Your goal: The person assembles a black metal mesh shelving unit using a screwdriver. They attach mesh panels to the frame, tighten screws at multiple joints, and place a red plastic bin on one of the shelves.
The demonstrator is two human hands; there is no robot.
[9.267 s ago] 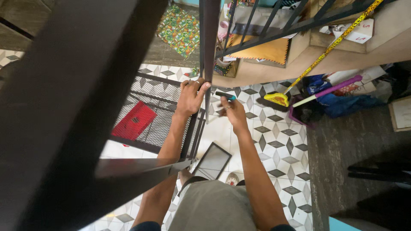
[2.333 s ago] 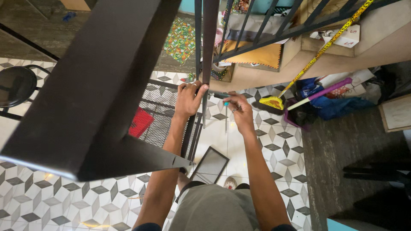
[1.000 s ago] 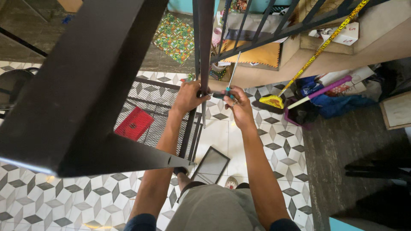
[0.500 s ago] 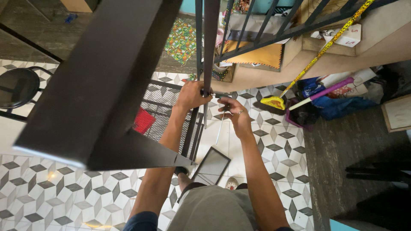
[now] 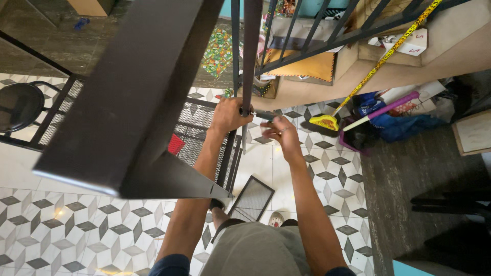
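My left hand (image 5: 228, 115) is wrapped tight around the dark metal bar (image 5: 250, 61). My right hand (image 5: 284, 135) pinches a small dark tool (image 5: 264, 116) beside it. A white box (image 5: 404, 45) sits on the wooden shelf (image 5: 368, 76).

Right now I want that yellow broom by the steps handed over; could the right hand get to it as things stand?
Probably not without a step: the right hand is at the dark upright bar holding a small tool, and the yellow broom lies on the tiled floor well below, though nothing blocks the way.
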